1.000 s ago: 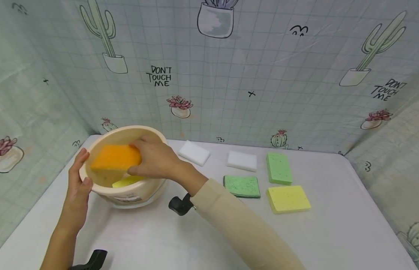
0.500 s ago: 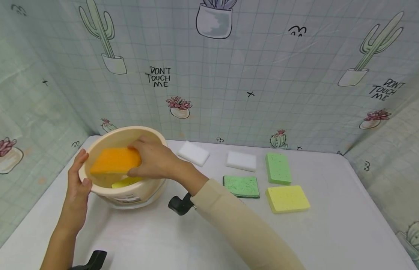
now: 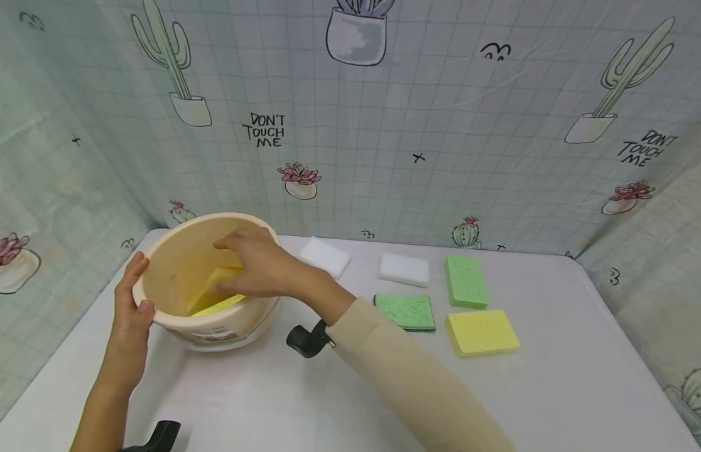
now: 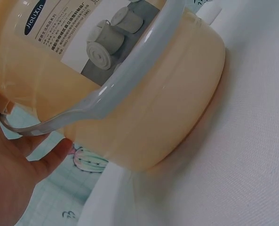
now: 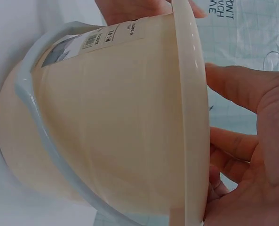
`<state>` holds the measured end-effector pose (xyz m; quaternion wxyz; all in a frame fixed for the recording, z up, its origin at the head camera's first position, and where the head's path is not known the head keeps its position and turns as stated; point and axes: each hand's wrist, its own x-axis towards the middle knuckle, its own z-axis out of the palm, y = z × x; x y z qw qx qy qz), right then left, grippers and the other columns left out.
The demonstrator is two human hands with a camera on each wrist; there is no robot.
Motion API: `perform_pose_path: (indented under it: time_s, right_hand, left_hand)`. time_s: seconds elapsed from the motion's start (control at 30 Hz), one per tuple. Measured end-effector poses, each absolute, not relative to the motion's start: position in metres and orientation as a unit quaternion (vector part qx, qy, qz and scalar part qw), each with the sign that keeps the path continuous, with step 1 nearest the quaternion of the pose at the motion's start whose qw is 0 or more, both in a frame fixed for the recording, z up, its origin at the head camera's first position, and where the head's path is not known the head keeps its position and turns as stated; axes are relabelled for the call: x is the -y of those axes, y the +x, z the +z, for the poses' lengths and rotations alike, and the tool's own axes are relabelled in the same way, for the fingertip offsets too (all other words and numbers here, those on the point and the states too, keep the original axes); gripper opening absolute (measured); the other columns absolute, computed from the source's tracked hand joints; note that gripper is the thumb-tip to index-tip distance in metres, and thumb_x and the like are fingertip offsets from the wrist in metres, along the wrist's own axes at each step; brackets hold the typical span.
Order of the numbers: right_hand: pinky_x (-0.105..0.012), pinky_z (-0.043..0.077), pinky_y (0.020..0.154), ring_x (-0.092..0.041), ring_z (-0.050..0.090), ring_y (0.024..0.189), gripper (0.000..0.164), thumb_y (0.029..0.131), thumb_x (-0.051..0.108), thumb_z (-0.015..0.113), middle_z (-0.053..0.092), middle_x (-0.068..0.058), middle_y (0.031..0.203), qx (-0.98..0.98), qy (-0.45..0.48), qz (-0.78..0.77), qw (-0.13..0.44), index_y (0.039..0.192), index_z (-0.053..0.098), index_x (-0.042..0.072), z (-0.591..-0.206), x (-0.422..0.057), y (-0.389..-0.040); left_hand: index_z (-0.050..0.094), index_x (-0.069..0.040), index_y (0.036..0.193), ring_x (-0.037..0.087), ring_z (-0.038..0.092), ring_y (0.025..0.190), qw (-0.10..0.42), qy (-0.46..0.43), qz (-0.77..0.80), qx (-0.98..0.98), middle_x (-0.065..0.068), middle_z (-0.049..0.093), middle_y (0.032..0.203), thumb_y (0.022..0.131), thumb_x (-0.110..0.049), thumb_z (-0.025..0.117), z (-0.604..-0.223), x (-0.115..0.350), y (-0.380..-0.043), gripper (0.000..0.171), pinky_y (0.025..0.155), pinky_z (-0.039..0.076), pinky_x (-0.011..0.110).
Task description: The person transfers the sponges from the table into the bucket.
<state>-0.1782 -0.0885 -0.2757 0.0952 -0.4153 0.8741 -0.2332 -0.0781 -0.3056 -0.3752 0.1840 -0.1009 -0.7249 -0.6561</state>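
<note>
A cream bucket with a grey handle stands on the left of the table, its mouth facing me. My left hand holds its left rim, thumb on the near side. Over the mouth, at the right rim, is my right hand. Its thumb and fingers are spread, with nothing seen gripped in the right wrist view, where the bucket wall hides the inside. Yellow sponge shows inside the bucket below the right hand. No orange sponge is visible now.
Right of the bucket lie two white sponges, a green scouring sponge, a light green sponge and a yellow sponge. A patterned cloth hangs behind the white table.
My right hand has let go of the orange sponge, which has dropped out of sight inside the bucket. The right fingers have spread. My left hand stays on the rim.
</note>
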Motion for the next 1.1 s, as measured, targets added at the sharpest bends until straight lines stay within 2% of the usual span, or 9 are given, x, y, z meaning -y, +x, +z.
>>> perform_pose_path:
  time_s: [0.3, 0.67, 0.77, 0.9, 1.1]
  right_hand:
    - [-0.021, 0.030, 0.092, -0.014, 0.036, 0.115, 0.056, 0.089, 0.036, 0.067, 0.050, 0.003, 0.137, -0.861, -0.423, -0.278, 0.051, 0.137, 0.052, 0.012, -0.268, 0.067, -0.173]
    - [-0.029, 0.032, 0.101, -0.017, 0.037, 0.125, 0.050, 0.089, 0.032, 0.066, 0.052, 0.003, 0.134, -0.852, -0.404, -0.333, 0.029, 0.135, 0.054, 0.014, -0.272, 0.035, -0.166]
    - [-0.027, 0.037, 0.095, -0.014, 0.042, 0.117, 0.050, 0.090, 0.030, 0.065, 0.052, 0.002, 0.132, -0.843, -0.401, -0.358, 0.022, 0.135, 0.053, 0.013, -0.277, 0.023, -0.162]
    - [-0.025, 0.044, 0.078, -0.012, 0.048, 0.101, 0.049, 0.091, 0.027, 0.066, 0.052, 0.002, 0.131, -0.841, -0.386, -0.379, 0.015, 0.136, 0.053, 0.014, -0.286, 0.010, -0.158]
    - [-0.027, 0.046, 0.074, -0.012, 0.050, 0.099, 0.050, 0.090, 0.027, 0.067, 0.052, 0.004, 0.132, -0.852, -0.354, -0.386, 0.013, 0.136, 0.052, 0.015, -0.304, -0.007, -0.151]
  left_hand:
    - [0.020, -0.017, 0.151, 0.019, 0.002, 0.144, 0.186, -0.096, -0.641, 0.739, -0.002, 0.000, 0.158, 0.100, -0.020, 0.040, -0.374, 0.306, -0.078, 0.055, 0.105, 0.020, 0.013]
    - [0.019, -0.021, 0.152, 0.019, 0.003, 0.144, 0.183, -0.075, -0.615, 0.763, -0.004, 0.001, 0.158, 0.100, -0.023, 0.039, -0.373, 0.305, -0.076, 0.056, 0.103, 0.022, 0.012]
    - [0.019, -0.020, 0.152, 0.018, 0.003, 0.144, 0.185, -0.080, -0.618, 0.760, -0.004, 0.001, 0.158, 0.100, -0.022, 0.040, -0.373, 0.306, -0.076, 0.056, 0.103, 0.022, 0.011]
    - [0.020, -0.018, 0.152, 0.018, 0.003, 0.144, 0.186, -0.088, -0.628, 0.750, -0.003, 0.001, 0.158, 0.100, -0.021, 0.040, -0.373, 0.306, -0.077, 0.056, 0.104, 0.022, 0.012]
    - [0.020, -0.018, 0.152, 0.019, 0.003, 0.144, 0.187, -0.086, -0.627, 0.751, -0.002, 0.000, 0.158, 0.100, -0.020, 0.039, -0.374, 0.306, -0.076, 0.055, 0.104, 0.021, 0.012]
